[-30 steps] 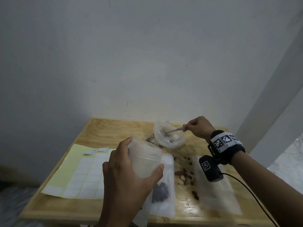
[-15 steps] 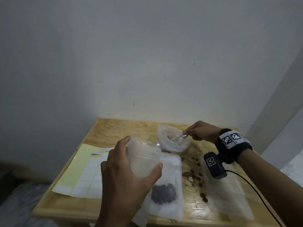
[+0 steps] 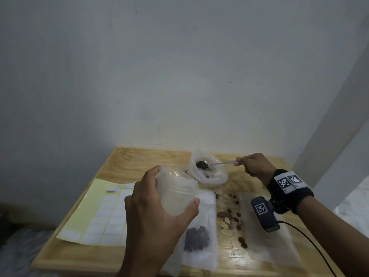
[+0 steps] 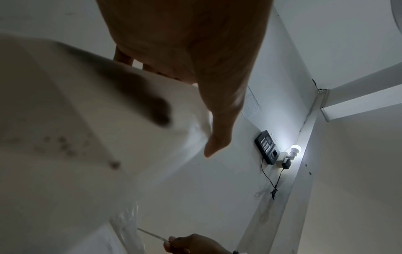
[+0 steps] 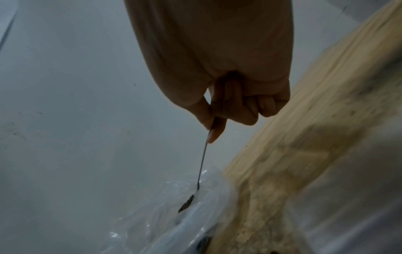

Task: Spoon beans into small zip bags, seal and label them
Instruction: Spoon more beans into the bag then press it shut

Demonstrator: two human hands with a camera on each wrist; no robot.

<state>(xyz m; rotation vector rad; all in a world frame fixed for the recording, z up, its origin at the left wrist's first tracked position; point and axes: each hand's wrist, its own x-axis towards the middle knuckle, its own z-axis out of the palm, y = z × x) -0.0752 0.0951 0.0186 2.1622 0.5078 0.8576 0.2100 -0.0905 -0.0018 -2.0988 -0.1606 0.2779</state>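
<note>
My left hand (image 3: 159, 212) grips a frosted zip bag (image 3: 176, 191) upright above the table, its mouth held wide and facing the far side. My right hand (image 3: 254, 166) pinches the handle of a metal spoon (image 3: 217, 163). The spoon's bowl carries dark beans (image 3: 201, 164) and hovers over the clear plastic bean bag (image 3: 209, 171) at the back of the table. In the right wrist view the spoon (image 5: 201, 165) runs from my fingers (image 5: 214, 132) down to the clear bag (image 5: 172, 213). A filled zip bag (image 3: 199, 234) with dark beans lies flat under my left hand.
A yellow sheet of white labels (image 3: 99, 214) lies at the left of the wooden table (image 3: 139, 158), with two peeled labels above it. Loose beans (image 3: 233, 214) are scattered mid-table. Empty frosted bags (image 3: 267, 242) lie at the right. A wall stands right behind.
The spoon has come up out of the clear bean bag loaded with beans. My left hand with the open zip bag has kept its place.
</note>
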